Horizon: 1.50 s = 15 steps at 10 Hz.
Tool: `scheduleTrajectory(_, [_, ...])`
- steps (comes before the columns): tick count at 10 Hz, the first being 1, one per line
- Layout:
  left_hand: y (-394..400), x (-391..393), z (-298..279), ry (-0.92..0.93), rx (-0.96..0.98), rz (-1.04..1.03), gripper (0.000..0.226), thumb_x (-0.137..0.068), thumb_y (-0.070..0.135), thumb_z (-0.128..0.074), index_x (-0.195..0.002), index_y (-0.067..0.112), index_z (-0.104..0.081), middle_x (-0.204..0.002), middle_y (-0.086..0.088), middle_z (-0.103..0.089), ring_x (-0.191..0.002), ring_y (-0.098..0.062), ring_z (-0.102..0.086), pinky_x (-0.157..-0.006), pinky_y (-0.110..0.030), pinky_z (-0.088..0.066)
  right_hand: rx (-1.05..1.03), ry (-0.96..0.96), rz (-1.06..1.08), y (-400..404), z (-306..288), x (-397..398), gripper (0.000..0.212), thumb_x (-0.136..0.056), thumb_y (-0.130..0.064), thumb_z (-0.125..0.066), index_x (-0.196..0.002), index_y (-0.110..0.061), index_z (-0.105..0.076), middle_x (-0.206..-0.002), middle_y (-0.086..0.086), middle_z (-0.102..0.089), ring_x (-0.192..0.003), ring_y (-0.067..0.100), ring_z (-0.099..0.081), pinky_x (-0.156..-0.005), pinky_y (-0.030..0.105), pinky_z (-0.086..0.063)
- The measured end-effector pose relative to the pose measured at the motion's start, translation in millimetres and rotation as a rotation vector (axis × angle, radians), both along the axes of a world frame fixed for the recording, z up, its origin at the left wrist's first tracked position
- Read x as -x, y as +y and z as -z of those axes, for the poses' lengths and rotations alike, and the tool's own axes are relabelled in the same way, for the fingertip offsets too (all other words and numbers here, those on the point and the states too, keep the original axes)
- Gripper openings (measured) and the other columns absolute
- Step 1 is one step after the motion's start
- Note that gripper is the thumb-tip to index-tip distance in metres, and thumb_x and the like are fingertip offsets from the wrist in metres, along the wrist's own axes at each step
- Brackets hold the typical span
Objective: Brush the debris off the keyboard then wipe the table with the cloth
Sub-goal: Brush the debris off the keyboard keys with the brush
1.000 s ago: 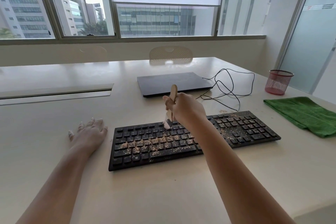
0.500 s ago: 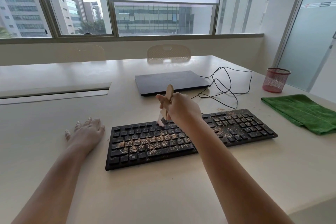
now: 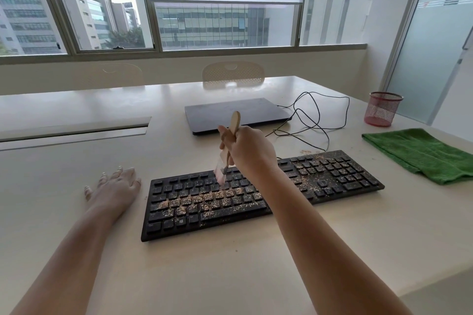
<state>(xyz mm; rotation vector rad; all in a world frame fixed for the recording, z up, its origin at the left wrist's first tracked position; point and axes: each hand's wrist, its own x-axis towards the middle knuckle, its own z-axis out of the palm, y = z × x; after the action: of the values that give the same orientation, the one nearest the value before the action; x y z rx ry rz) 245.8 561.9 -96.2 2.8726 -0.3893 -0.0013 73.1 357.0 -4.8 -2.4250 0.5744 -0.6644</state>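
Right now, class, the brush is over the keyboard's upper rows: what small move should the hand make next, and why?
Probably a short sweep of the brush, held in the right hand, down across the middle rows of the keyboard. Its bristles sit at the upper rows, while crumbs lie thick on the keys just below. The left hand rests flat on the table.

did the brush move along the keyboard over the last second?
Yes, slightly. The wooden-handled brush in the right hand shifted left along the black keyboard's upper key rows.
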Motion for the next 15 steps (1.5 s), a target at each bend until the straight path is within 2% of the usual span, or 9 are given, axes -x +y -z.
scheduleTrajectory(2, [-0.2, 1.8, -1.5, -0.007, -0.010, 0.004, 0.051, -0.099, 0.045, -0.026, -0.148, 0.028, -0.023, -0.158, 0.005, -0.012, -0.146, -0.023, -0.008, -0.115, -0.050, -0.006, 0.017, 0.029, -0.140, 11.5, 6.3, -2.1, 0.045, -0.094, -0.051, -0.039, -0.092, -0.016, -0.069, -0.072, -0.003, -0.067, -0.058, 0.015, -0.064, -0.058, 0.031, -0.055])
scheduleTrajectory(4, [0.5, 2.9, -1.1, -0.003, -0.006, 0.009, 0.051, -0.099, 0.044, -0.026, -0.148, 0.028, -0.024, -0.158, 0.005, -0.013, -0.146, -0.023, -0.008, -0.115, -0.050, -0.006, 0.025, 0.055, -0.014, -9.3, 1.6, 2.7, 0.045, -0.096, -0.046, -0.037, -0.094, -0.011, -0.066, -0.076, 0.001, -0.065, -0.052, 0.011, -0.055, -0.054, 0.029, -0.053])
scheduleTrajectory(5, [0.5, 2.4, -1.4, 0.000, 0.002, 0.007, 0.052, -0.099, 0.045, -0.026, -0.148, 0.028, -0.024, -0.158, 0.005, -0.012, -0.146, -0.023, -0.008, -0.115, -0.050, -0.006, 0.042, 0.049, -0.173, 10.0, 4.8, -1.3, 0.046, -0.094, -0.047, -0.038, -0.100, -0.011, -0.067, -0.091, 0.004, -0.071, -0.061, 0.015, -0.065, -0.058, 0.030, -0.057])
scheduleTrajectory(6, [0.9, 2.7, -1.4, -0.003, -0.001, 0.011, 0.051, -0.099, 0.045, -0.026, -0.148, 0.028, -0.024, -0.158, 0.005, -0.013, -0.146, -0.023, -0.008, -0.115, -0.050, -0.006, 0.020, 0.101, -0.170, 10.6, 7.2, -2.5, 0.046, -0.093, -0.049, -0.039, -0.097, -0.012, -0.067, -0.091, 0.004, -0.071, -0.065, 0.015, -0.066, -0.063, 0.033, -0.058])
scheduleTrajectory(8, [0.0, 3.2, -1.8, -0.004, 0.001, 0.011, 0.051, -0.099, 0.044, -0.026, -0.147, 0.028, -0.025, -0.158, 0.005, -0.013, -0.146, -0.023, -0.008, -0.115, -0.050, -0.006, 0.091, 0.081, -0.003, -23.8, -3.1, 8.5, 0.045, -0.097, -0.046, -0.034, -0.092, -0.013, -0.064, -0.072, 0.000, -0.061, -0.044, 0.008, -0.046, -0.042, 0.022, -0.039])
scheduleTrajectory(9, [0.8, 2.4, -2.1, -0.006, 0.000, 0.013, 0.051, -0.099, 0.044, -0.026, -0.147, 0.028, -0.024, -0.158, 0.005, -0.013, -0.146, -0.023, -0.009, -0.115, -0.050, -0.006, 0.031, 0.079, -0.096, -15.8, 0.4, 2.6, 0.041, -0.097, -0.046, -0.038, -0.093, -0.017, -0.067, -0.077, -0.001, -0.064, -0.048, 0.009, -0.050, -0.046, 0.024, -0.042])
scheduleTrajectory(11, [1.2, 2.8, -1.1, -0.002, -0.007, 0.013, 0.051, -0.099, 0.044, -0.026, -0.148, 0.029, -0.024, -0.158, 0.005, -0.013, -0.146, -0.023, -0.008, -0.116, -0.050, -0.006, 0.101, 0.110, 0.128, -31.8, -3.6, 11.9, 0.050, -0.097, -0.050, -0.032, -0.092, -0.013, -0.066, -0.071, -0.002, -0.063, -0.045, 0.008, -0.049, -0.042, 0.021, -0.036])
scheduleTrajectory(12, [1.1, 2.2, -0.6, 0.000, -0.006, 0.015, 0.051, -0.099, 0.045, -0.026, -0.148, 0.029, -0.024, -0.158, 0.005, -0.013, -0.146, -0.023, -0.008, -0.115, -0.050, -0.006, 0.110, 0.038, 0.057, -28.8, -5.6, 11.5, 0.049, -0.097, -0.048, -0.032, -0.093, -0.013, -0.065, -0.067, -0.004, -0.061, -0.044, 0.008, -0.047, -0.040, 0.021, -0.035])
scheduleTrajectory(15, [1.2, 0.9, -0.3, -0.005, -0.005, 0.014, 0.051, -0.099, 0.045, -0.027, -0.148, 0.029, -0.024, -0.158, 0.005, -0.013, -0.146, -0.023, -0.008, -0.115, -0.052, -0.007, 0.055, 0.029, -0.053, -9.7, -0.1, 5.5, 0.048, -0.096, -0.051, -0.035, -0.074, -0.019, -0.064, -0.072, -0.003, -0.064, -0.055, 0.014, -0.060, -0.059, 0.031, -0.053])
